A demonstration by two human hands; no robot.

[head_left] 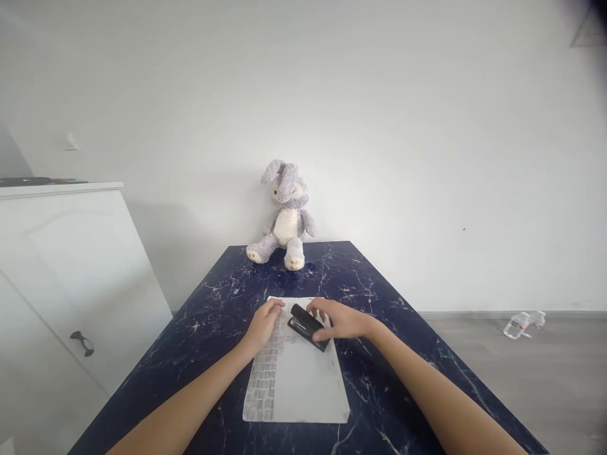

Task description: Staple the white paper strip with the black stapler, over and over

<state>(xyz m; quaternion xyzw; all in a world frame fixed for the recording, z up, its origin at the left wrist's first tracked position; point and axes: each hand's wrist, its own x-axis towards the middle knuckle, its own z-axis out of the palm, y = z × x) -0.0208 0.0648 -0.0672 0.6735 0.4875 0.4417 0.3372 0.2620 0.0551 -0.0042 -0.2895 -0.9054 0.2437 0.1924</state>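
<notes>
A white sheet of paper (303,379) with a printed strip down its left side lies on the dark blue marble table (393,354). A black stapler (307,327) rests on the paper's upper part. My right hand (339,320) lies over the stapler's far end, fingers curled around it. My left hand (263,325) presses flat on the paper's upper left corner, fingers together and stretched out, just left of the stapler.
A grey and white plush rabbit (286,218) sits at the table's far edge against the white wall. A white cabinet (61,284) with a dark handle stands to the left. An empty plastic bottle (524,323) lies on the floor at right.
</notes>
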